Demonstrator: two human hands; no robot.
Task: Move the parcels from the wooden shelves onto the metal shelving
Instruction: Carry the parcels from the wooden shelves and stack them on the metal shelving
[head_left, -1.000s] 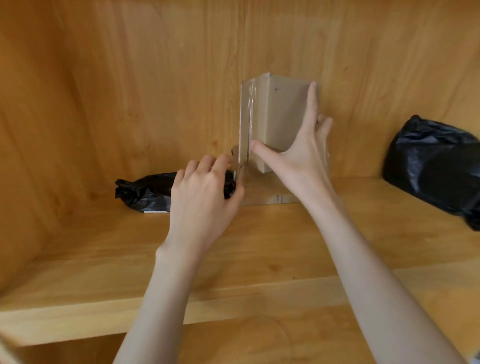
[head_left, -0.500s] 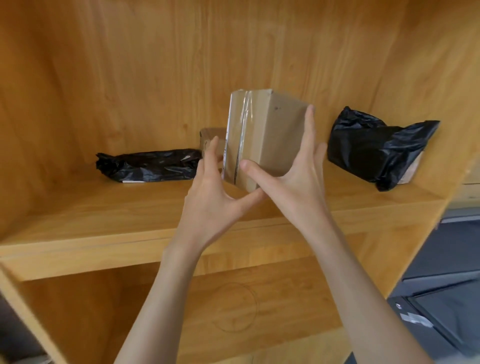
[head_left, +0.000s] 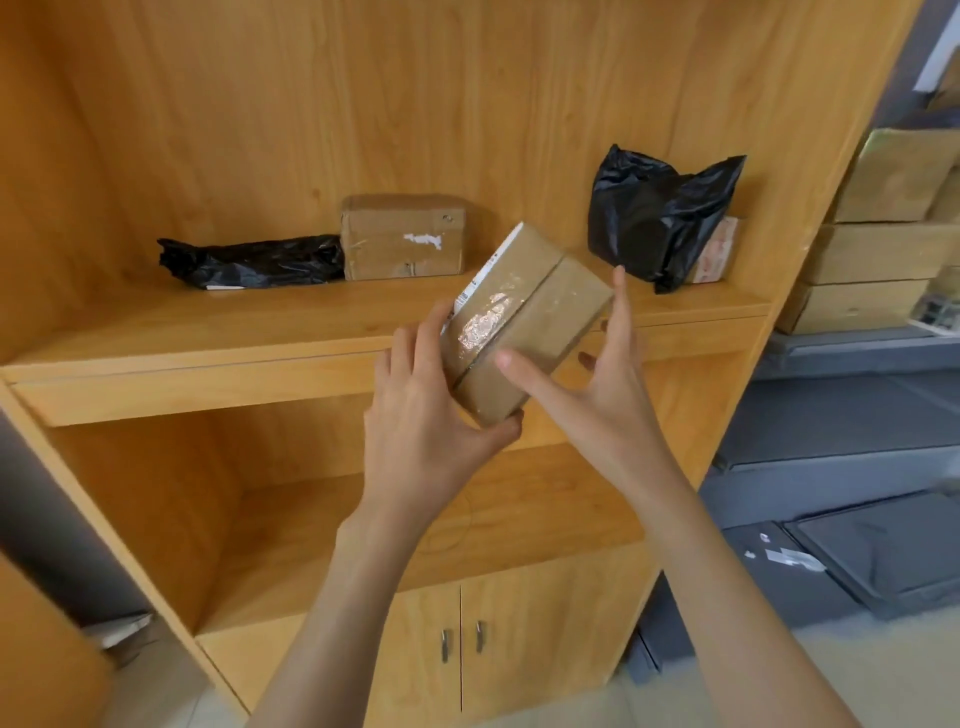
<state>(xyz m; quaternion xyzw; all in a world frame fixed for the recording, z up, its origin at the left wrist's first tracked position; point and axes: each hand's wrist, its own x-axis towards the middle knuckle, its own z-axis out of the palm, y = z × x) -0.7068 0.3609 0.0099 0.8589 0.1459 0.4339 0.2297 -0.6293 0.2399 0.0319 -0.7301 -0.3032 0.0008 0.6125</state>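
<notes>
A taped cardboard parcel (head_left: 524, 317) is tilted in the air in front of the wooden shelf (head_left: 218, 358). My left hand (head_left: 431, 415) grips its lower left end, thumb under the bottom corner. My right hand (head_left: 597, 384) holds its right side with straight fingers spread along the face. On the shelf remain a long black bag parcel (head_left: 254, 262), a brown box (head_left: 402, 236) behind it, and a bulky black bag parcel (head_left: 654, 213) at the right.
Metal shelving (head_left: 852, 364) stands to the right with several cardboard boxes (head_left: 878, 249) stacked on it. A lower wooden compartment (head_left: 363, 519) is below, then cabinet doors (head_left: 462, 644). A dark flat case (head_left: 883, 551) lies low at the right.
Both hands have drawn the cardboard parcel out of the shelf toward me and tilted it. The brown box behind it has come into view, and the view has pulled back.
</notes>
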